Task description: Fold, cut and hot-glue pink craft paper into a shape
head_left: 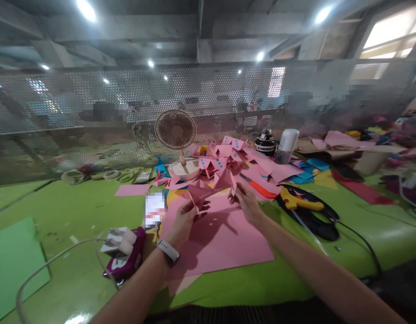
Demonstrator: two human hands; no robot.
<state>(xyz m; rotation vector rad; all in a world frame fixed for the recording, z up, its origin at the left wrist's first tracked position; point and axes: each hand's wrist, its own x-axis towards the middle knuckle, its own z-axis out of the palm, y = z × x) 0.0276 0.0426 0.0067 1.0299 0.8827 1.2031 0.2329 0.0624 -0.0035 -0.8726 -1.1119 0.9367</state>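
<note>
paper, pink and folded, is held above a flat pink sheet on a green worktop: left hand half-curled, gripping one end; right hand pinching the other. yellow glue gun lies to the right.

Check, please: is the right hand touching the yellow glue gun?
Apart: the head view shows green tabletop between the right hand and the yellow glue gun.

The green table bears a fan, a purple power strip — and pink paper.
</note>
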